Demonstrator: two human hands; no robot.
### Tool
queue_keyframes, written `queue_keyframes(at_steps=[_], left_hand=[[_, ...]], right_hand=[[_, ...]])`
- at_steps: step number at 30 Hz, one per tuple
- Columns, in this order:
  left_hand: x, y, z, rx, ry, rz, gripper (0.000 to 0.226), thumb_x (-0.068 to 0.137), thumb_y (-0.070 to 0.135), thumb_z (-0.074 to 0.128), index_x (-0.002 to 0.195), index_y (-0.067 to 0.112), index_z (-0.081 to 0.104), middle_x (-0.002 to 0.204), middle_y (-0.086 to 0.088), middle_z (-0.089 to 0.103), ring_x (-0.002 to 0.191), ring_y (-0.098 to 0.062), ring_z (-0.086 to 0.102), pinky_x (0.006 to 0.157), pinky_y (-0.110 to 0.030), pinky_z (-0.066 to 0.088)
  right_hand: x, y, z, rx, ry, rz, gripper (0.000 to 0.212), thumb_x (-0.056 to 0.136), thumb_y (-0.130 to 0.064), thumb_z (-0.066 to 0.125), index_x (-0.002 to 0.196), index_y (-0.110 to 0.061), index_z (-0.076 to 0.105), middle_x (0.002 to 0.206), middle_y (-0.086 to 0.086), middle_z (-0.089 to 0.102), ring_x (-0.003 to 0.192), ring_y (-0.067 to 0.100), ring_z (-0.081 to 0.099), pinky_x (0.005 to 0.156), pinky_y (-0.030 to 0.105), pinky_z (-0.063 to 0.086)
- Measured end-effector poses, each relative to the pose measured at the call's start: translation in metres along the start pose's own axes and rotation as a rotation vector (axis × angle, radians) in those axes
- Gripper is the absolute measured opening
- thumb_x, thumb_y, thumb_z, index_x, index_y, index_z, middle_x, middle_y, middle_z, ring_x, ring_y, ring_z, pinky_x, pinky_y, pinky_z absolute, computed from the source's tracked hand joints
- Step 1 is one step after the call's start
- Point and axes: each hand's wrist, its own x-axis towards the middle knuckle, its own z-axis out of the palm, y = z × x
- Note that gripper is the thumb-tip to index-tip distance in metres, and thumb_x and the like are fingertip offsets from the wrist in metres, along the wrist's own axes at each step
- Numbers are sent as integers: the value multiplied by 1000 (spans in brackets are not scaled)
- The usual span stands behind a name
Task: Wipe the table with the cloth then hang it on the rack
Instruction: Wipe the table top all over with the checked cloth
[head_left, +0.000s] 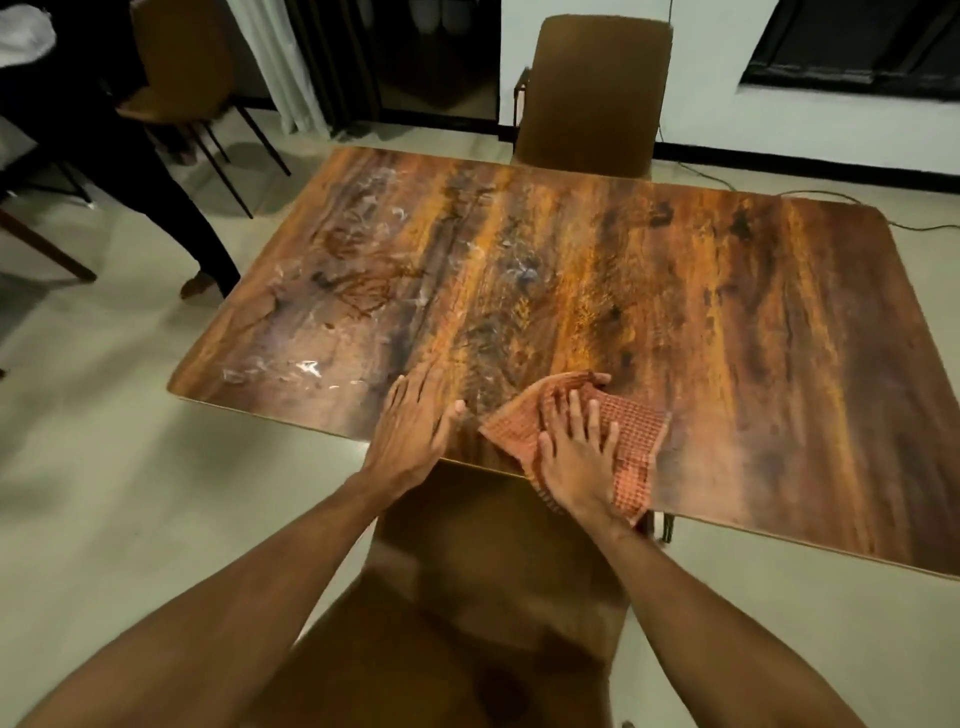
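An orange checked cloth (636, 428) lies crumpled on the near edge of the wooden table (727, 322), one corner hanging over the rim. My right hand (579, 457) presses flat on top of the cloth with fingers spread. Just left of it, my left hand (413, 426) rests flat on the bare tabletop, fingers together, holding nothing. White smears and crumbs (311, 366) mark the table's left half. No rack is in view.
A brown chair (467, 597) stands directly below me, pushed under the near edge. Another chair (592, 93) stands at the far side. A person in dark trousers (156, 182) stands at the left beside a third chair (176, 67). A cable (831, 197) runs along the floor.
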Motion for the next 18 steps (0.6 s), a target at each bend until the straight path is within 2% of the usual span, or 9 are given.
queue_keyframes(at_steps=[2, 4, 7, 9, 12, 15, 16, 18], left_hand=[[2, -37, -18, -31, -13, 3, 68, 101, 58, 22, 159, 23, 20, 167, -3, 19, 153, -22, 19, 127, -46, 11], [0, -71, -36, -49, -29, 1, 67, 100, 59, 24, 158, 25, 20, 167, -2, 19, 154, -22, 19, 127, -46, 11], [-1, -114, -60, -70, -30, -5, 68, 100, 60, 24, 158, 23, 22, 167, -3, 21, 154, -24, 20, 127, -44, 12], [0, -139, -72, -49, -32, 3, 70, 101, 60, 22, 158, 21, 22, 167, -4, 22, 153, -25, 21, 126, -41, 10], [3, -164, -83, -69, -46, 10, 65, 104, 53, 29, 159, 19, 21, 167, -5, 21, 153, -26, 21, 126, -46, 15], [14, -176, -87, -82, -69, 38, 63, 105, 52, 29, 158, 19, 22, 167, -6, 21, 152, -26, 23, 126, -48, 17], [20, -180, -89, -90, -71, 36, 63, 104, 53, 29, 158, 21, 21, 167, -5, 21, 152, -26, 23, 126, -48, 18], [27, -190, -95, -111, -70, 21, 63, 104, 55, 29, 159, 25, 18, 167, -2, 19, 153, -25, 22, 125, -48, 19]], right_hand=[[6, -49, 16, -55, -29, -115, 59, 110, -47, 22, 165, -32, 8, 174, 0, -4, 160, 29, -8, 127, 59, -5], [21, -68, 13, -28, -77, -117, 59, 111, -49, 20, 165, -36, 1, 173, -3, -11, 159, 25, -12, 127, 57, -8], [38, -62, 0, -2, -67, 78, 61, 111, -48, 21, 165, -34, -2, 174, 0, -11, 160, 28, -11, 127, 59, -5], [39, -83, 0, -35, -42, 160, 63, 111, -44, 24, 165, -31, -6, 173, 5, -13, 159, 34, -11, 126, 62, -3], [38, -170, 29, -83, -69, -64, 62, 111, -44, 22, 165, -29, -2, 172, 3, -16, 159, 33, -13, 126, 59, -9], [45, -225, 49, -106, -100, -251, 60, 110, -49, 18, 165, -35, -1, 173, -3, -12, 160, 27, -12, 127, 58, -4], [51, -221, 48, -94, -87, -228, 59, 110, -52, 17, 164, -37, -2, 173, -4, -13, 159, 25, -13, 128, 57, -3], [59, -190, 38, -34, -45, -50, 59, 110, -53, 15, 164, -39, -2, 172, -4, -14, 159, 24, -15, 127, 58, -4]])
